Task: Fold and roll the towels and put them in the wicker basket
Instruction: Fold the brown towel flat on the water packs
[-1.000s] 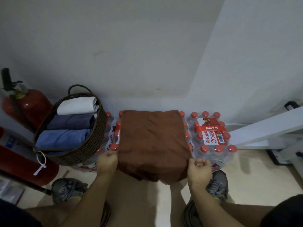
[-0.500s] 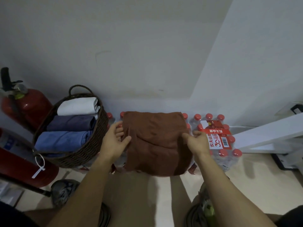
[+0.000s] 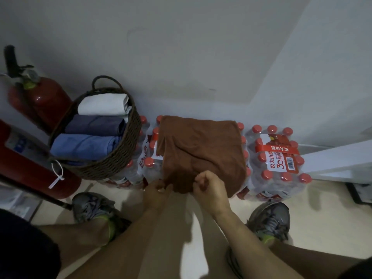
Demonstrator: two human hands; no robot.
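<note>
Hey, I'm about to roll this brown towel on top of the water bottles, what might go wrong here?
The brown towel lies on bumpy bottle caps, so the roll may come out loose or lopsided. Both hands, left hand and right hand, pinch only the near edge, which overhangs the pack; it might slide off toward you. The wicker basket already holds three rolls, so space looks tight.
</note>
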